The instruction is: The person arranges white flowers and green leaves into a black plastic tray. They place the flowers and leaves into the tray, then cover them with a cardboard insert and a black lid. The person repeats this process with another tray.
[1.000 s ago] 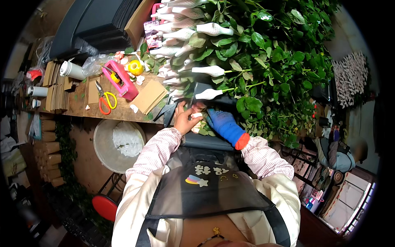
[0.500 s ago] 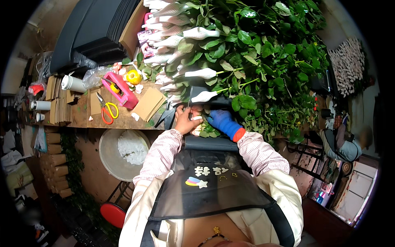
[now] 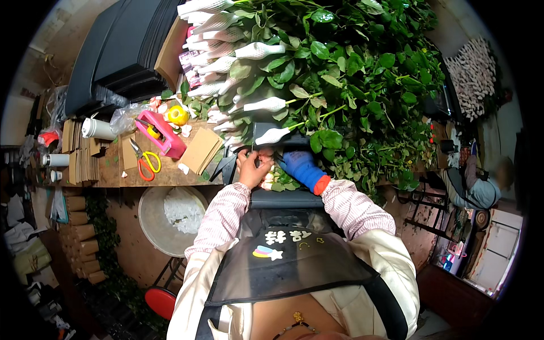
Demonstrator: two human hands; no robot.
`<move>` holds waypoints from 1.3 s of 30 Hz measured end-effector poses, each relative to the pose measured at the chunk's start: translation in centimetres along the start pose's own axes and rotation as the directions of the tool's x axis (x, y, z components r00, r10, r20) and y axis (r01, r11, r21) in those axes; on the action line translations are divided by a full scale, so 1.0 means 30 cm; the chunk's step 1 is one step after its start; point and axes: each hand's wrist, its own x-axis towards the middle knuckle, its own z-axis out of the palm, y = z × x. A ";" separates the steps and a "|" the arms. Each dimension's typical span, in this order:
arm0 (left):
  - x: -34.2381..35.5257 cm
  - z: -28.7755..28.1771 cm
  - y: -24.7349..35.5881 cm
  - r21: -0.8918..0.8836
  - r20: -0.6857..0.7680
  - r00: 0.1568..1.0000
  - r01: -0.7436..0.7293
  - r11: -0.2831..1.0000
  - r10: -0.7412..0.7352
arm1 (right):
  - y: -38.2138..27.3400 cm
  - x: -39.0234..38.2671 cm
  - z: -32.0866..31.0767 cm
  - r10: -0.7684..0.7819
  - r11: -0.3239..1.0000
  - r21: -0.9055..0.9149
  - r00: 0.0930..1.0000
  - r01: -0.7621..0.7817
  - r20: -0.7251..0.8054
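Note:
My bare left hand [image 3: 254, 166] has its fingers curled at pale pink rose heads [image 3: 266, 179] with green leaves, at the table's front beside a dark pad [image 3: 286, 198]; what it grips is hard to make out. My right hand [image 3: 300, 169], in a blue glove with a red cuff, lies just right of it, fingers bent down among the roses, their tips hidden. Just above both hands is a rose in a white mesh sleeve [image 3: 272, 135]. Black-handled shears or a similar tool [image 3: 225, 166] lie left of my left hand.
Netted roses [image 3: 351, 73] pile high behind. On the wooden table [image 3: 113, 173] are orange-yellow scissors [image 3: 148, 165], a pink dispenser [image 3: 170, 141], cardboard [image 3: 201, 150] and dark board stacks [image 3: 122, 51]. A bin [image 3: 156, 224] and red stool [image 3: 160, 301] stand below left. A person [image 3: 476, 190] is at right.
The view has shifted slightly, moving the table and pile within the picture. Both my hands stay together at the pink roses, with small finger movements.

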 end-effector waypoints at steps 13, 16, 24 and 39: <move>0.009 0.026 0.006 -0.006 -0.087 0.996 0.010 1.000 -0.010 | -0.042 -0.007 -0.097 -0.007 0.999 0.042 1.000 0.007 -0.004; 0.009 0.016 0.004 0.003 -0.078 0.997 -0.001 1.000 0.001 | -0.066 0.029 -0.097 0.075 0.997 0.005 0.990 -0.076 0.120; 0.008 0.020 -0.001 0.038 -0.089 0.995 -0.039 0.999 0.042 | -0.138 -0.036 -0.240 0.024 0.995 0.097 0.989 -0.039 0.149; 0.015 0.035 0.019 -0.017 -0.214 0.975 -0.062 0.998 0.057 | -0.145 -0.027 -0.098 -0.057 0.990 -0.131 0.997 0.050 -0.048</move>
